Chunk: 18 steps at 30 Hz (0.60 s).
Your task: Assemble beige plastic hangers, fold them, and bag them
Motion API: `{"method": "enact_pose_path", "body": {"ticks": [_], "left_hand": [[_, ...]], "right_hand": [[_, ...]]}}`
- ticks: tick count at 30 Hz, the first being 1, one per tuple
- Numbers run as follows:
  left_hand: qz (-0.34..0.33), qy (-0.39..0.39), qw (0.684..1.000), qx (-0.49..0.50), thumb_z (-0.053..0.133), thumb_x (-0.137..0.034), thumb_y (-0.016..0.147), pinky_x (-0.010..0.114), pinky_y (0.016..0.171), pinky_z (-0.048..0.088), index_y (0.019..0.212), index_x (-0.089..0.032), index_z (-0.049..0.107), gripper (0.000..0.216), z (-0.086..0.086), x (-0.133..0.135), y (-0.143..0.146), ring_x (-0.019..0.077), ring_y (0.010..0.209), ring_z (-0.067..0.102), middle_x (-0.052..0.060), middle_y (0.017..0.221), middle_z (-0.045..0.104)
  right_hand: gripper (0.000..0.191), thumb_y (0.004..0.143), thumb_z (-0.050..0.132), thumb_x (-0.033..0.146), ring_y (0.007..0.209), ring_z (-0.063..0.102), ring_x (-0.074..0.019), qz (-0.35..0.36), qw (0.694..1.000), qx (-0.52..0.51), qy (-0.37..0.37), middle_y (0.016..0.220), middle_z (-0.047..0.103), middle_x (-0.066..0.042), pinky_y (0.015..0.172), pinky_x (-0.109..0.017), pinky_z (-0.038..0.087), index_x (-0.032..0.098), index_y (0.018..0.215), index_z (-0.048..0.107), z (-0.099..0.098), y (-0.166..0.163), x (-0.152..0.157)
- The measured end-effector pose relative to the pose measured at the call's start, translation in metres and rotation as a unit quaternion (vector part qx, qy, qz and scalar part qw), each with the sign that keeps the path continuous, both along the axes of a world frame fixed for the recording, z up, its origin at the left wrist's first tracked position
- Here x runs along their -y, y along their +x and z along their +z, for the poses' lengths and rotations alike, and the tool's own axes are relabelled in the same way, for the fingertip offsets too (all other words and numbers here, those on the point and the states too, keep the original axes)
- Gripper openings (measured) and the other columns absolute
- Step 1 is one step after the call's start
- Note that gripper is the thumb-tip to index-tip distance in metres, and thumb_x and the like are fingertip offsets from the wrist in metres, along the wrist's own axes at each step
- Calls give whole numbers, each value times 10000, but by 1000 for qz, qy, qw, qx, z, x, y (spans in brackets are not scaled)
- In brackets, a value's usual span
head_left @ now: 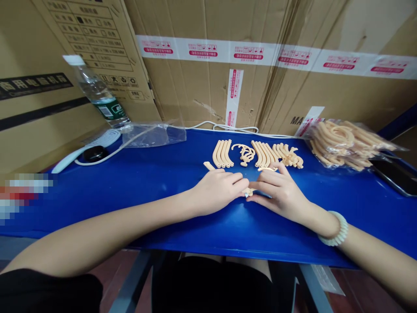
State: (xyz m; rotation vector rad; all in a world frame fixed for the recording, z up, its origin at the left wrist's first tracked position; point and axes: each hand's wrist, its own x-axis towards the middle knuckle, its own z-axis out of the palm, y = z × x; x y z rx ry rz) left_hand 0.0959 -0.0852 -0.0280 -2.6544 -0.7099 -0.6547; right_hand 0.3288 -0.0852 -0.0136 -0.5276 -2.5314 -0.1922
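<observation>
A small pale part [249, 192] is held between the fingertips of both hands, just above the blue table cover [163, 182], near its front edge. The left hand [222, 191] is closed, with its fingers curled down and its tips pressed to the part. By the right hand [280, 190] the same part is pinched between thumb and forefinger, while the other fingers are loosely bent. Most of the part is hidden by the fingers. A pale strip [209, 165] is seen jutting out past the back of the left hand; whether it is joined to the held part cannot be told. A thin curved piece [267, 169] is seen just beyond the right fingers; contact could not be determined.

Behind the hands, from left to right, a row of curved bars [223, 153], a group of thin curved pieces [246, 154], a second row of bars [262, 153] and a heap of small pieces [289, 155] are laid out. Farther right, more pale parts are contained in a clear bag [343, 141], beside which a dark phone [395, 176] is placed.

On the far left, a water bottle [104, 98] is stood at a tilt in the view, near a crumpled plastic sheet [156, 134]. A bead bracelet [336, 229] is worn on the right wrist. The table is backed by cardboard boxes [195, 87].
</observation>
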Motion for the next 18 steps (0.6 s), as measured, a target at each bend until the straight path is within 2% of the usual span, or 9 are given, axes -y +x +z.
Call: {"method": "enact_pose_path", "body": {"ticks": [7, 16, 18], "left_hand": [[-21, -7, 1000, 15, 385, -330, 1086, 308, 628, 425, 852, -168, 608, 361, 5, 1, -3, 165, 667, 627, 8, 761, 649], [-41, 22, 998, 31, 402, -290, 1078, 311, 637, 439, 800, -173, 616, 369, 5, -2, -4, 160, 648, 598, 6, 726, 639], [-46, 51, 997, 27, 415, -250, 1070, 309, 628, 438, 803, -178, 623, 346, 6, -2, -3, 153, 633, 589, 1, 717, 645]], "right_hand": [[225, 1028, 616, 369, 757, 572, -196, 32, 996, -34, -74, 766, 584, -14, 886, -416, 385, 165, 1042, 710, -1, 1, -4], [188, 1009, 658, 351, 740, 582, -187, 46, 993, -56, -95, 755, 602, -7, 865, -415, 405, 179, 1030, 731, 2, -1, -3], [190, 1006, 664, 360, 718, 579, -179, 44, 989, -72, -120, 750, 615, -6, 854, -409, 420, 185, 1016, 739, 4, -1, -2]]}}
